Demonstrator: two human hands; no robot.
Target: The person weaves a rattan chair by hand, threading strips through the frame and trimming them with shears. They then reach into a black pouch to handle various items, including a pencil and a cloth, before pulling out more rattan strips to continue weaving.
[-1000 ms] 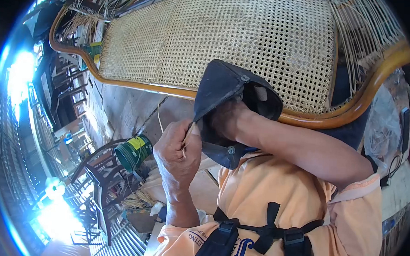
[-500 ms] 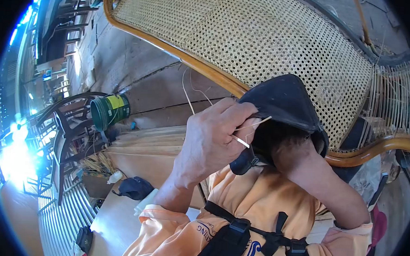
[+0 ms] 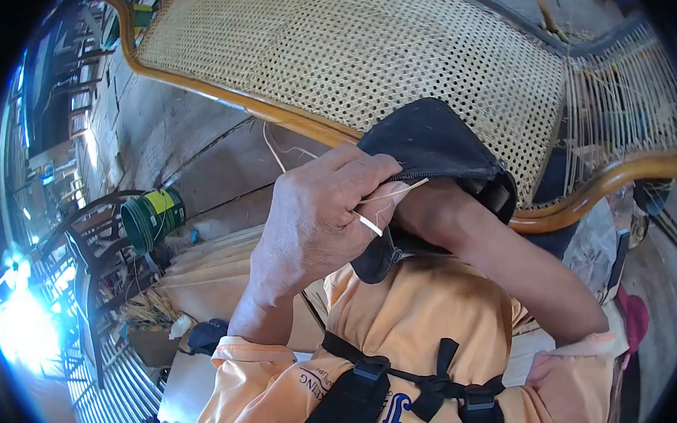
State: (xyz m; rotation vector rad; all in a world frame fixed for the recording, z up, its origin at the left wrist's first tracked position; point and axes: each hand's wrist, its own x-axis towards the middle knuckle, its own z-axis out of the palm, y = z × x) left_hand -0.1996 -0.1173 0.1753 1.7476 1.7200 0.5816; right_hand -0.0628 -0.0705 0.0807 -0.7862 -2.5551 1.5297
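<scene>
Left hand (image 3: 308,210) closed, fingers gripping pale cane strips (image 3: 370,225) at open edge of black pouch (image 3: 434,136); pouch between orange shirt (image 3: 425,308) and woven cane panel (image 3: 362,52); right forearm (image 3: 512,259) extends into pouch; right hand hidden inside, cannot tell finger state.

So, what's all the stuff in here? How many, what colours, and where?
Black bag: one, black, middle
Pale strips: a few, cream, in the left hand
Cane panel: one, tan, top
Curved frame: one, shiny brown, around the panel
Loose strands: many, pale, upper right
Bucket: one, green with yellow, left
Dark furniture: too jumbled to count, far left
Boards: several, pale, below the bucket
Plastic: one bundle, clear, right
Unclear thing: one, dark pink, far right
Shirt: one, orange, bottom
Straps: several, black, over the shirt
Hands: two; left hand at the bag's edge, right hand hidden inside
</scene>
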